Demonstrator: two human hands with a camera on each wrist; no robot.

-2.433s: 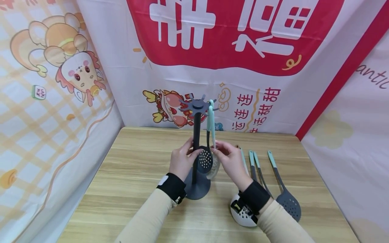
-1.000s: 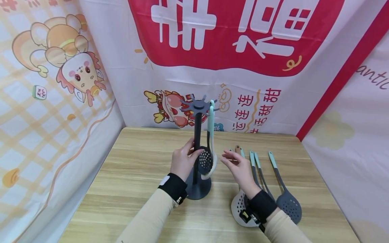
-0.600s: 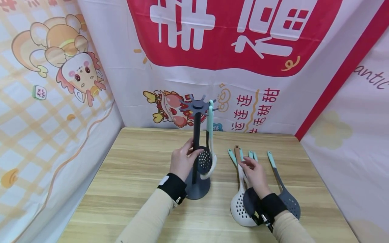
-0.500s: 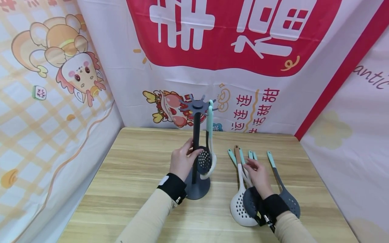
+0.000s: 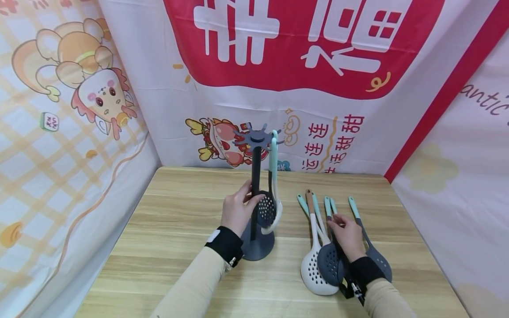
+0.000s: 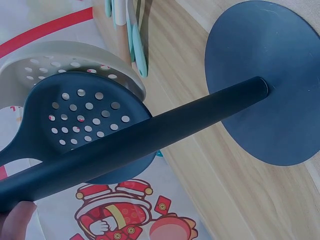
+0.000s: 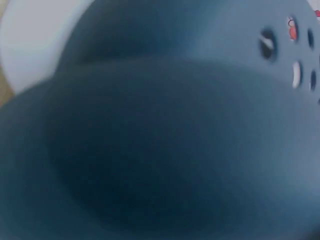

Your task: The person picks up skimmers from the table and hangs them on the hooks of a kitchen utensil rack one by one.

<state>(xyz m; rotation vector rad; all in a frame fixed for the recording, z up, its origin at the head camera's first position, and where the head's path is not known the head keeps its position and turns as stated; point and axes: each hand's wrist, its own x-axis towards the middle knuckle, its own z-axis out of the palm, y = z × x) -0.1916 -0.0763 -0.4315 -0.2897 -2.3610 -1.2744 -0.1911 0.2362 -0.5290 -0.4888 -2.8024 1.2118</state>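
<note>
My left hand [image 5: 237, 210] grips the black post of a utensil stand [image 5: 256, 176], its thumb toward the hanging tools. From the stand's hooked top hang a dark skimmer [image 5: 266, 212] and a white skimmer [image 5: 279, 212], with mint handles. In the left wrist view the dark skimmer [image 6: 90, 112] lies behind the post, and the white skimmer [image 6: 115, 62] is behind it. My right hand [image 5: 347, 234] is bent over the mint handles of dark utensils; whether it pinches one is unclear. In the right wrist view a blurred dark bowl [image 7: 160, 150] fills the foreground.
On the table [image 5: 191, 212], a white skimmer [image 5: 316, 269] with a brown handle lies beside a dark slotted utensil [image 5: 330, 263]. A dark slotted turner [image 5: 377, 260] lies farther right. Other mint handles spread toward the back. Printed cloth [image 5: 246, 101] hangs behind the table.
My right hand has let go of the white skimmer hanging on the stand and moved right and down to the utensils on the table. The left hand stays on the post.
</note>
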